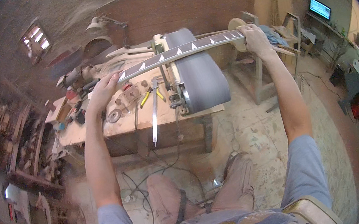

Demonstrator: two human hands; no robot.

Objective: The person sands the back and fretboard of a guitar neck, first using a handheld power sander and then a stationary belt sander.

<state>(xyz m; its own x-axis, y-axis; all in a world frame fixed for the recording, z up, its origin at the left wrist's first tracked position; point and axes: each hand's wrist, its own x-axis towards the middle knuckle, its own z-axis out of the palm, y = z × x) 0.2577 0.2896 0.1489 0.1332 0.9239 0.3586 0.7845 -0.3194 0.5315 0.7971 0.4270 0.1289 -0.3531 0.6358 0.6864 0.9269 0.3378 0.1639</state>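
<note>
A guitar neck (pixel 187 48), its dark fretboard set with white triangular inlays, stretches between my two hands. At its left end my left hand (pixel 104 91) is closed around it. My right hand (pixel 256 40) grips the other end, higher and farther right. Below the neck's middle is a belt sander, its grey belt (pixel 205 80) smeared as if running. The neck crosses over the upper part of the belt; whether they touch, I cannot tell. Both arms are stretched forward.
On the dusty workbench (pixel 99 131) lie yellow-handled pliers (pixel 145 99), a metal caliper (pixel 156 115) and several tools. A wooden stand (pixel 258 77) is right of the sander. Cables (pixel 145 177) trail over the floor near my legs. Wood pieces fill shelves (pixel 23 140) at left; a lit screen (pixel 320 9) glows far right.
</note>
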